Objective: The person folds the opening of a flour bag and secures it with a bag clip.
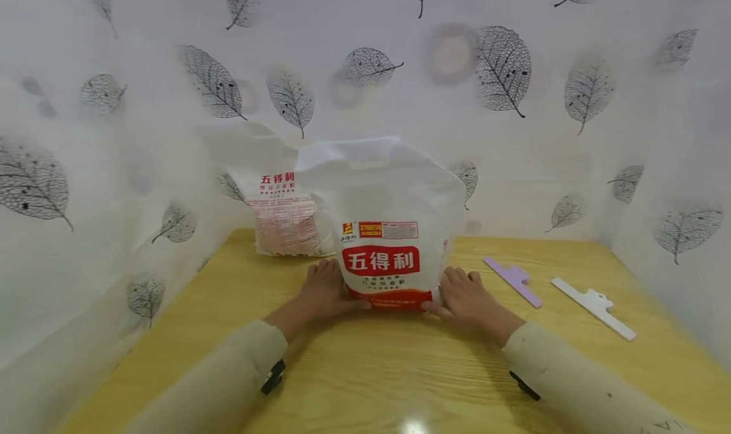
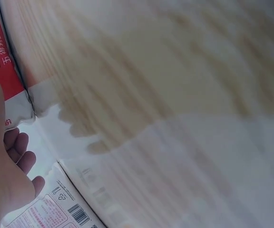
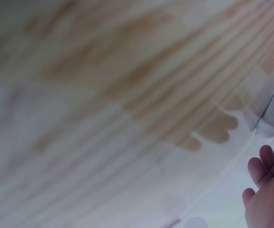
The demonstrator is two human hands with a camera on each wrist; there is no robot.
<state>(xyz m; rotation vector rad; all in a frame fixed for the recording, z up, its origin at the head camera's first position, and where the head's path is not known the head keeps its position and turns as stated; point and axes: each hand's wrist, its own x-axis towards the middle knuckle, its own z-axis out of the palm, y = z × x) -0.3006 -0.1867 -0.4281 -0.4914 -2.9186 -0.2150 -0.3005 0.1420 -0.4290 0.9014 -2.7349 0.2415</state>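
Observation:
A white plastic flour bag (image 1: 382,193) with red printing stands upright on the table in the middle of the head view. Its upper part is loose and flat, and I cannot see inside. My left hand (image 1: 325,293) holds its lower left side, the thumb across the front near the bottom edge. On the lower right side my right hand (image 1: 468,299) does likewise. The left wrist view shows the fingers (image 2: 26,161) bent beside the bag's red corner. In the right wrist view, the fingers (image 3: 260,171) lie close to the bag's pale edge.
Behind and to the left stands a second flour bag (image 1: 285,221), its top leaning left. A purple bag clip (image 1: 513,282) and a white bag clip (image 1: 594,308) lie on the yellow wooden table (image 1: 365,370) at the right. Leaf-patterned curtains (image 1: 365,15) surround the table.

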